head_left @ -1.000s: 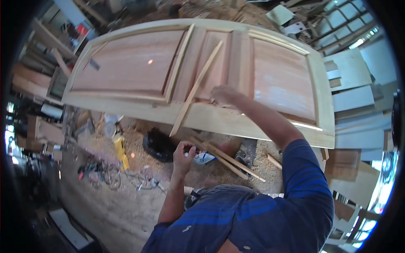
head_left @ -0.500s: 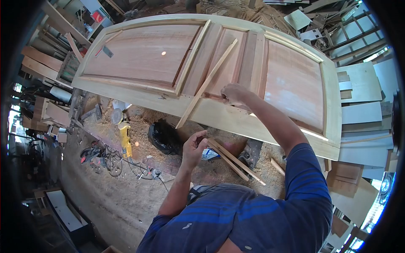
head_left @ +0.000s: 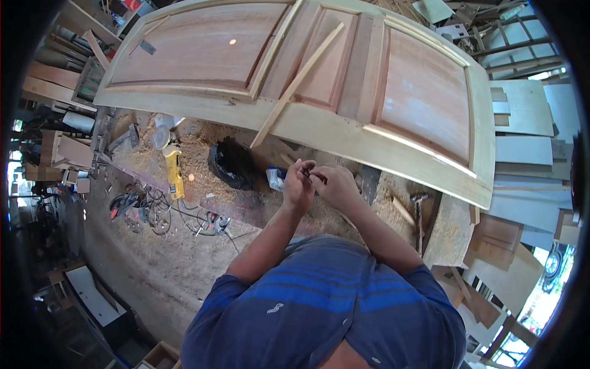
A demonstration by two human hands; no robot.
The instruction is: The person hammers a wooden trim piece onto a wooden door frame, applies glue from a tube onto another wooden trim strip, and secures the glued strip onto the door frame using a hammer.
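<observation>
My left hand (head_left: 298,189) and my right hand (head_left: 337,187) are together in front of my body, fingertips touching. Both are closed in a pinch around something small and dark that I cannot make out. Beyond them lies a large panelled wooden door (head_left: 319,129) with an arched edge. A long thin wood strip (head_left: 298,85) rests slantwise across it, its near end sticking out past the door's edge. Small nails (head_left: 232,101) appear to lie on the door's near rail. Behind my hands shows the end of another strip (head_left: 287,158).
A yellow angle grinder (head_left: 174,172) lies among sawdust, left of a black plastic bag (head_left: 230,165). Tangled cables (head_left: 153,212) and another power tool are nearer. A hammer (head_left: 419,212) stands at the right. Boards (head_left: 522,154) are stacked beyond the door's right end.
My right hand has come back from the door's middle to meet my left hand, which moved slightly up and right. The view has tilted down a little.
</observation>
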